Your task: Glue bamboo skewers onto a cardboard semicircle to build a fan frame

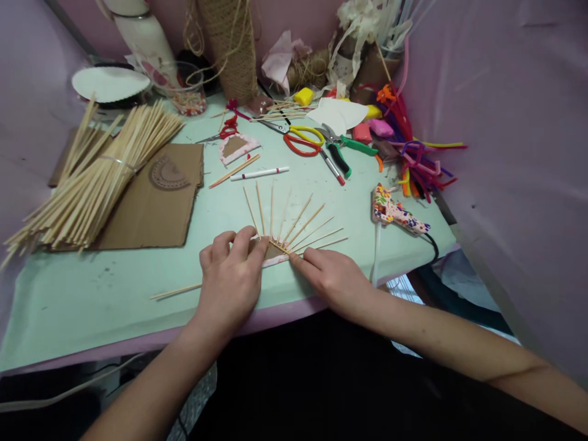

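Observation:
A small cardboard piece point(274, 261) with a pale pink-patterned edge lies near the table's front, and several thin wooden skewers point(298, 219) fan out from it, away from me. My left hand point(232, 269) has its fingers curled and thumb pressed on the cardboard's left side, partly hiding it. Across the base of the fan lies a short stick point(278, 247). Its right end is at the fingertips of my right hand point(335, 278), which are closed together; the left thumb tip is by its other end. Loose skewers point(177, 292) stick out left of my left hand.
A skewer bundle point(117, 162) rests on a cardboard sheet point(160, 214) at left. Scissors point(303, 138), green-handled pruners point(344, 147), a marker point(260, 174) and a pink-edged cardboard shape point(237, 149) lie behind. A patterned glue gun point(397, 211) is at right, twine point(232, 49) at back.

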Demonstrator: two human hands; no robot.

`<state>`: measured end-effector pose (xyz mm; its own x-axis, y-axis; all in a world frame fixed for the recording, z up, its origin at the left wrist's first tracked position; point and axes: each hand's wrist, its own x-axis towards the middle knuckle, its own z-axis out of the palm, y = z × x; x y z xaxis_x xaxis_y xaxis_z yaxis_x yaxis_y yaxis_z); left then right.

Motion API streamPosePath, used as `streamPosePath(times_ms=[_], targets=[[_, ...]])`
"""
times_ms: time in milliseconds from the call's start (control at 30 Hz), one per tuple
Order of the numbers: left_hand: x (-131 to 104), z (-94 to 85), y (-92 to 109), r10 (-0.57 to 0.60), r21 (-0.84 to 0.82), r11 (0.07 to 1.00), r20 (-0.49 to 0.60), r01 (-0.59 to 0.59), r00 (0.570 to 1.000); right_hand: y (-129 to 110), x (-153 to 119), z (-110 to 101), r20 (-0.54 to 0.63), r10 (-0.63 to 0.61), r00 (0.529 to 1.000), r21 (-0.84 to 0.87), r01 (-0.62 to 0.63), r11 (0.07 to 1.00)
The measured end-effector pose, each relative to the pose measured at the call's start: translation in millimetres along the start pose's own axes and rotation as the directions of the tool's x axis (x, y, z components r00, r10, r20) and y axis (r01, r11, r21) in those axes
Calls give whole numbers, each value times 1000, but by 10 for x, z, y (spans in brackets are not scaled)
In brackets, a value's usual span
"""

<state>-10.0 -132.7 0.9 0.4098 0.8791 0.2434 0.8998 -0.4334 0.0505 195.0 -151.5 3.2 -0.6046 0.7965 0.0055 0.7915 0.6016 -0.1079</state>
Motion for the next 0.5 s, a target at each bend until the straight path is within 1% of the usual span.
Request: streamPosePath(times_ms=[133, 300, 500], targets=[[5, -9, 4, 3, 10, 1000, -4, -3, 1000, -19, 35, -44, 15, -5, 1000, 21, 4, 1000], [12, -10, 10, 6, 34, 999, -13, -6, 1000, -20, 52, -55, 22, -2, 1000, -2, 2, 1000], [11, -18, 18, 11, 58, 998, -14, -10, 1000, -23, 60, -59, 37, 29, 999, 1, -29, 1000]])
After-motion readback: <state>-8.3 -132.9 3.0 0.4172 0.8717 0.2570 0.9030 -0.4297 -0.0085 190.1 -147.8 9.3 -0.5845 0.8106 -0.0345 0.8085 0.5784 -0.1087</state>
